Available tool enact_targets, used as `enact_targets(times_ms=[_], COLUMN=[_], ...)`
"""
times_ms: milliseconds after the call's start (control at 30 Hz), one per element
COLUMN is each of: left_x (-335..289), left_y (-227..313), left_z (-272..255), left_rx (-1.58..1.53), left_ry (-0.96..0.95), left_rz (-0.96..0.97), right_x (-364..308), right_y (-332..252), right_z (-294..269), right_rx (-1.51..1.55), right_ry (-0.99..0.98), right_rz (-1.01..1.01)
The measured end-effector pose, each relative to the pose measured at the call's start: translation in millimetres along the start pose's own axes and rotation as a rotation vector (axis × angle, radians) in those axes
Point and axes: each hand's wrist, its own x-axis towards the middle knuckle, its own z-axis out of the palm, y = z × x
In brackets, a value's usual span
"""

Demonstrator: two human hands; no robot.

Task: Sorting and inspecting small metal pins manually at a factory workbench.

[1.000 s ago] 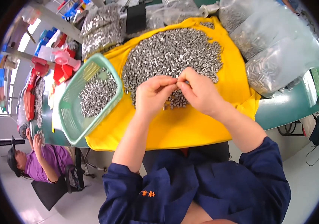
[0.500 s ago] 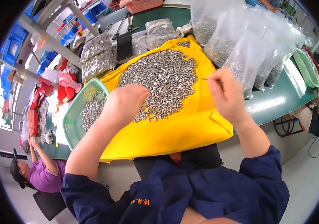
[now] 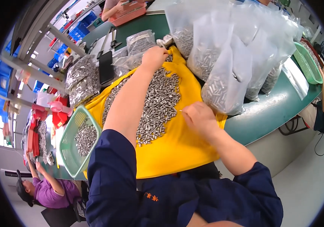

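On a yellow cloth (image 3: 198,151) lies a broad pile of small silvery metal cylinders (image 3: 158,102). My left hand (image 3: 154,58) reaches across the pile to the cloth's far edge, next to a smaller heap of the same parts (image 3: 169,58). Its fingers are closed, and what they hold, if anything, is hidden. Over the right side of the cloth, my right hand (image 3: 200,118) is closed in a pinch. A thin small piece (image 3: 181,110) sticks out from its fingertips, too small to name. Left of the pile stands a green plastic basket (image 3: 65,145) with more metal cylinders inside.
Tall clear bags of metal parts (image 3: 222,79) crowd the right. Packed bags (image 3: 82,79), a black phone (image 3: 106,68) and a caliper (image 3: 103,45) lie at the back left. Another green basket (image 3: 307,64) stands far right. Co-workers sit left, right and across the green table (image 3: 268,117).
My left hand has moved forward and right, from the pile's near left to the cloth's far edge. My right hand has come lower and left. The view has shifted too.
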Motion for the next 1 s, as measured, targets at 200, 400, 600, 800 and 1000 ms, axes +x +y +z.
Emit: enact_targets(times_ms=[200,400,600,800,1000], left_x=[-14,-159,-240,-254,-264], left_y=[7,28,25,15,16], left_z=[-30,-57,-57,-38,-19], left_rx=[-0.083,-0.174,-0.061,-0.113,-0.176], left_ry=[0.219,-0.085,-0.065,0.122,0.191], left_rz=[-0.005,0.348,0.299,0.248,-0.038], right_x=[4,6,7,44,72], right_y=[0,-8,-36,-82,-99], right_z=[-8,-22,0,6,61], right_rx=[0.037,0.007,0.197,0.280,0.430], right_ry=[-0.038,-0.086,-0.045,-0.156,-0.228], right_rz=[0.037,0.117,0.047,-0.064,0.050])
